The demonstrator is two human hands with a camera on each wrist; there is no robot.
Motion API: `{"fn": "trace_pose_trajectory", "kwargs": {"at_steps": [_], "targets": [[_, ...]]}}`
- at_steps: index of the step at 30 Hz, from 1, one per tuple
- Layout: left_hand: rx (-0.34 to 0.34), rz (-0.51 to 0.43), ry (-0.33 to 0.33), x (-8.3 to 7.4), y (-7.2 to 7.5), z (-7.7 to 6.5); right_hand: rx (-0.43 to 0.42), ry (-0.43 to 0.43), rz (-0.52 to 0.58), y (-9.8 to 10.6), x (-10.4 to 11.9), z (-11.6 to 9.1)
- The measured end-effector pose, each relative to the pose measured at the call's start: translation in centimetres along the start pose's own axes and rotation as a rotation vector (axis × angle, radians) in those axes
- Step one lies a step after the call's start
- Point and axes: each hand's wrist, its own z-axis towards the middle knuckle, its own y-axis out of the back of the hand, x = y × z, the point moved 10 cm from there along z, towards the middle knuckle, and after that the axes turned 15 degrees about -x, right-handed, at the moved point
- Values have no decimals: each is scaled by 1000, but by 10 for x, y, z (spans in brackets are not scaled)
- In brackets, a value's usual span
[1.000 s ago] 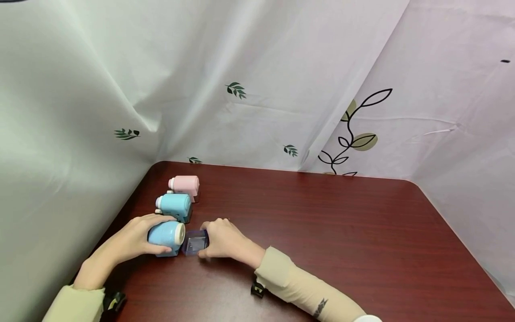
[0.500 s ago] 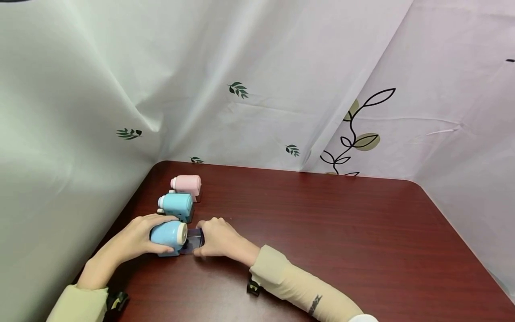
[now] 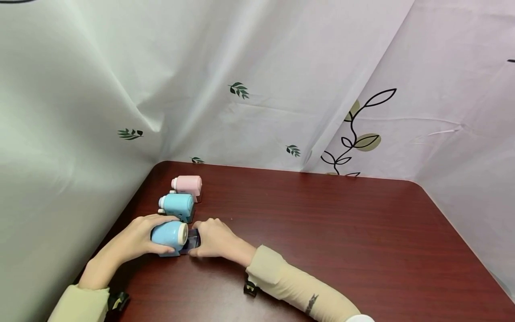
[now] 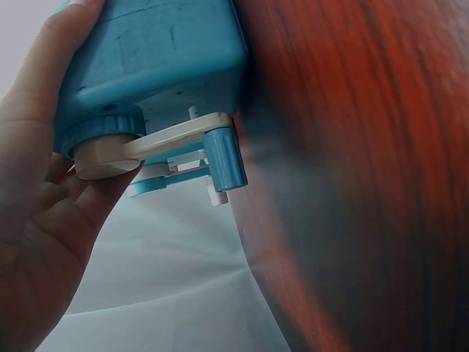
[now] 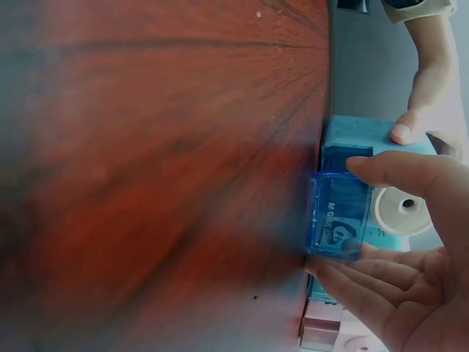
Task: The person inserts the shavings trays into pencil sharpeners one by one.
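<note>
At the table's left side stands a light blue crank pencil sharpener (image 3: 166,234), its white pencil-hole end facing right. My left hand (image 3: 134,238) grips its body from the left, thumb on the near side and fingers over the far side. In the left wrist view its crank handle (image 4: 226,158) hangs near the tabletop. My right hand (image 3: 214,239) pinches a clear bluish shavings drawer (image 5: 341,216) by its two sides. The drawer sits partly inside the sharpener's front opening, below the white ring. Its inner end is hidden.
Behind the held sharpener stand a turquoise pencil sharpener (image 3: 178,205) and a pink one (image 3: 188,185), in a row towards the back. The dark red wooden table (image 3: 322,232) stretches right. White curtain (image 3: 225,120) closes off the back and sides.
My right hand has moved left, and the drawer has slid further into the sharpener's front. My left hand keeps its grip on the sharpener, nearly still.
</note>
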Motion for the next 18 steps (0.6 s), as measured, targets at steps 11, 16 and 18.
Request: {"fn": "trace_pose_trajectory", "kwargs": {"at_steps": [11, 16, 18], "targets": [[8, 6, 8, 0, -1, 1, -25, 41, -19, 1, 5, 4], [0, 8, 1, -1, 0, 1, -7, 37, -26, -3, 6, 6], [-2, 7, -2, -1, 0, 1, -3, 36, -29, -3, 6, 6]]}}
